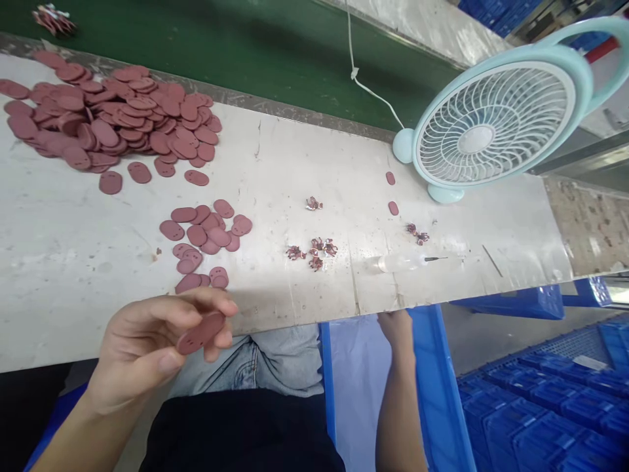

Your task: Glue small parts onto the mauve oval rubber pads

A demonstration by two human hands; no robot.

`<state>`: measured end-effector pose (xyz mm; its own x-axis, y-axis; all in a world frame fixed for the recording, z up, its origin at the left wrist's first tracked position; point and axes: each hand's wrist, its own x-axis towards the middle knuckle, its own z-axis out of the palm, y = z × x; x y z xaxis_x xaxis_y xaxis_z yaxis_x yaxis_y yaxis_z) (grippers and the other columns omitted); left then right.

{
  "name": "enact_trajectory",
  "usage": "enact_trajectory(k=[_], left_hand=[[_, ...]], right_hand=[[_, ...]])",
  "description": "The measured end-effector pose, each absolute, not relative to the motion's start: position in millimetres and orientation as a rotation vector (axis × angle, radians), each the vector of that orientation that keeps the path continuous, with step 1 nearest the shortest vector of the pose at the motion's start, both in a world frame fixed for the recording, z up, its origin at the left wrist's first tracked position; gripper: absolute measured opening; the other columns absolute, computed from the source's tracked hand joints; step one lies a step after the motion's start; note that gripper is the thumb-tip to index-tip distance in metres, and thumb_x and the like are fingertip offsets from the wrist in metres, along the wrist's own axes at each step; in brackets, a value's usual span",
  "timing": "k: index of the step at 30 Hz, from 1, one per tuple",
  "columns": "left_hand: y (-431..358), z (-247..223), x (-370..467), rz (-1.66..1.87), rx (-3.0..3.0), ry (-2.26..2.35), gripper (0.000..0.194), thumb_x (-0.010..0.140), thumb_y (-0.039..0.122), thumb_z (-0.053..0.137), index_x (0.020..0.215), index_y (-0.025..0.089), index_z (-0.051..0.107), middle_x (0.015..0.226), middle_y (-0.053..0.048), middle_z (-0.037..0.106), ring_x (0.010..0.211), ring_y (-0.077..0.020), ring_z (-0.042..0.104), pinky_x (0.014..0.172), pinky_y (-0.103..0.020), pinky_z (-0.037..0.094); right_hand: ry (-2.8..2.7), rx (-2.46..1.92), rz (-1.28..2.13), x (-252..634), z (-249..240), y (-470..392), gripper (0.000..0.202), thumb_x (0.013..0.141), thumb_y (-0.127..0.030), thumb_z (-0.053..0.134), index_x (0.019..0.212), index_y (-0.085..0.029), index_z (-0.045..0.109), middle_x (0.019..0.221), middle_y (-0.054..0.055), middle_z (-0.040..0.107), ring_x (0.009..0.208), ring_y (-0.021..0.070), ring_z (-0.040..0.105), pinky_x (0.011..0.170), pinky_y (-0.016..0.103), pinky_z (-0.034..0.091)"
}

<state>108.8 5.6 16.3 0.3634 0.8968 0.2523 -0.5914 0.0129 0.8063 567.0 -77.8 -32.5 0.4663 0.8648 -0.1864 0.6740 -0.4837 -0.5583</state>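
Between the thumb and fingers of my left hand (162,334) is a reddish-brown oval disc with small holes, held above the table's front edge. Just beyond that hand lies a loose group of similar discs (216,236), and a large heap of them (122,118) covers the far left of the table. My right hand (394,322) is low at the table's front edge, over a blue bin; its fingers are mostly hidden by the edge. Small red-and-white figure-like pieces (317,252) lie in the middle of the table, with two more (417,234) farther right.
A light blue fan (491,131) stands at the back right, its white cord running over the green surface (275,59). A clear bottle with a dark needle tip (403,263) lies near the front. Two discs (390,177) lie left of the fan. Blue crates (540,400) are at the lower right.
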Motion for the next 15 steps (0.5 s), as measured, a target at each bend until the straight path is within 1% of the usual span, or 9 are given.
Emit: enact_trajectory(k=[2, 4, 6, 8, 10, 11, 12, 14, 15], left_hand=[[-1.9, 17.2, 111.3, 1.204, 0.905, 0.434, 0.029, 0.089, 0.02, 0.063, 0.115, 0.027, 0.074, 0.111, -0.004, 0.077, 0.073, -0.0165, 0.073, 0.049, -0.019, 0.06], [-12.5, 17.8, 117.7, 1.176, 0.791, 0.48, 0.026, 0.089, 0.024, 0.066, 0.112, 0.03, 0.076, 0.108, -0.004, 0.078, 0.069, -0.0159, 0.073, 0.048, -0.018, 0.059], [-24.6, 17.7, 127.9, 1.11, 0.693, 0.482, 0.025, 0.088, 0.026, 0.068, 0.11, 0.032, 0.076, 0.109, -0.006, 0.078, 0.069, -0.0168, 0.073, 0.047, -0.018, 0.058], [-36.0, 17.3, 140.7, 1.023, 0.582, 0.46, 0.023, 0.086, 0.027, 0.072, 0.107, 0.033, 0.077, 0.113, -0.008, 0.077, 0.072, -0.0176, 0.073, 0.048, -0.018, 0.058], [-44.9, 17.2, 153.4, 0.94, 0.44, 0.444, 0.021, 0.084, 0.027, 0.074, 0.105, 0.032, 0.078, 0.116, -0.008, 0.076, 0.076, -0.0167, 0.073, 0.053, -0.017, 0.059], [-48.2, 17.3, 159.0, 0.908, 0.37, 0.437, 0.021, 0.084, 0.027, 0.075, 0.104, 0.031, 0.078, 0.116, -0.008, 0.077, 0.078, -0.0158, 0.073, 0.056, -0.017, 0.059], [-50.7, 17.6, 163.9, 0.885, 0.304, 0.429, 0.02, 0.085, 0.027, 0.075, 0.104, 0.03, 0.078, 0.115, -0.008, 0.077, 0.079, -0.0147, 0.073, 0.059, -0.016, 0.059], [-53.9, 18.5, 171.0, 0.848, 0.203, 0.421, 0.02, 0.086, 0.025, 0.073, 0.105, 0.028, 0.078, 0.113, -0.007, 0.078, 0.081, -0.0132, 0.073, 0.062, -0.014, 0.058], [-54.7, 19.0, 173.3, 0.838, 0.171, 0.416, 0.02, 0.087, 0.025, 0.073, 0.105, 0.027, 0.078, 0.112, -0.007, 0.079, 0.081, -0.0128, 0.074, 0.062, -0.013, 0.058]], right_hand=[[-1.122, -2.346, 0.719, 567.4, -2.7, -89.2, 0.035, 0.09, -0.045, 0.066, 0.08, -0.011, 0.071, 0.068, 0.006, 0.069, 0.067, 0.0224, 0.071, 0.055, 0.029, 0.055], [-1.001, -2.297, 0.81, 561.2, 28.7, -99.1, 0.035, 0.086, -0.048, 0.068, 0.081, -0.013, 0.071, 0.069, 0.008, 0.07, 0.064, 0.0225, 0.07, 0.046, 0.027, 0.052], [-0.923, -2.177, 0.893, 544.9, 55.6, -103.0, 0.037, 0.086, -0.054, 0.064, 0.081, -0.018, 0.068, 0.069, 0.005, 0.066, 0.057, 0.0173, 0.064, 0.039, 0.023, 0.046], [-0.84, -1.988, 0.991, 519.1, 72.7, -97.3, 0.046, 0.089, -0.065, 0.05, 0.08, -0.023, 0.065, 0.06, -0.002, 0.052, 0.043, 0.0116, 0.048, 0.029, 0.02, 0.032], [-0.681, -1.71, 1.177, 489.0, 78.0, -81.4, 0.061, 0.091, -0.074, 0.032, 0.091, -0.024, 0.068, 0.058, -0.006, 0.041, 0.037, 0.0086, 0.031, 0.024, 0.017, 0.021], [-0.572, -1.544, 1.298, 475.2, 76.7, -70.5, 0.068, 0.091, -0.075, 0.027, 0.1, -0.023, 0.07, 0.061, -0.006, 0.042, 0.037, 0.0075, 0.028, 0.023, 0.015, 0.021], [-0.462, -1.365, 1.409, 463.6, 73.5, -58.4, 0.073, 0.091, -0.076, 0.026, 0.111, -0.02, 0.069, 0.065, -0.005, 0.046, 0.039, 0.0061, 0.029, 0.024, 0.013, 0.024], [-0.274, -0.986, 1.57, 449.6, 64.2, -33.1, 0.076, 0.092, -0.075, 0.034, 0.129, -0.014, 0.061, 0.079, -0.002, 0.057, 0.045, 0.003, 0.04, 0.032, 0.006, 0.036], [-0.203, -0.798, 1.612, 447.3, 59.4, -21.2, 0.073, 0.093, -0.071, 0.041, 0.134, -0.013, 0.056, 0.085, -0.001, 0.061, 0.05, 0.0016, 0.047, 0.038, 0.004, 0.042]])
